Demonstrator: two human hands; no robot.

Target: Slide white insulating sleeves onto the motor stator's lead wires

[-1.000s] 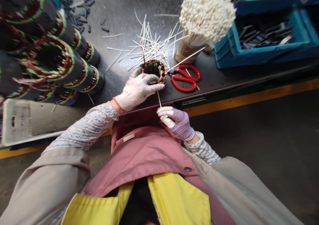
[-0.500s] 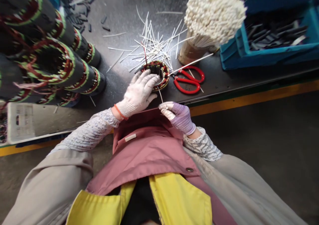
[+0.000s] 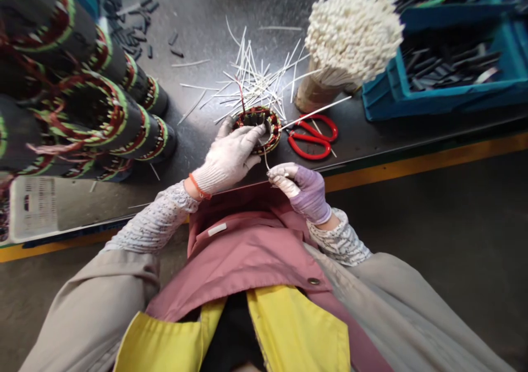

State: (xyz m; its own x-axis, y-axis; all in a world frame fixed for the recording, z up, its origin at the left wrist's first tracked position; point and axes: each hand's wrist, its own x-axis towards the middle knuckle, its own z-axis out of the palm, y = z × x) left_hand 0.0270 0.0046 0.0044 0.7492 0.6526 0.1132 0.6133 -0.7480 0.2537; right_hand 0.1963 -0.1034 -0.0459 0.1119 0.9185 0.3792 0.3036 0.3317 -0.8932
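Observation:
A small motor stator, wound in red and yellow-green, lies upright on the dark bench. My left hand, in a white glove, grips its near left side, with fingers reaching into the bore and hiding part of it. My right hand, in a white and purple glove, is closed in a pinch on the lower end of a thin white strip. That strip runs up to the stator's near rim. Another long white strip juts out from the stator's right side. Red-handled scissors rest just right of the stator.
Loose white strips are scattered behind the stator. A thick upright bundle of white strips stands right of them, beside blue bins of black pieces. Stacked wound stators crowd the left, above a white basket.
My left fingers have curled deeper around the stator's rim and bore. My right hand has shifted slightly right and down, and the strip it pinches now bows a little.

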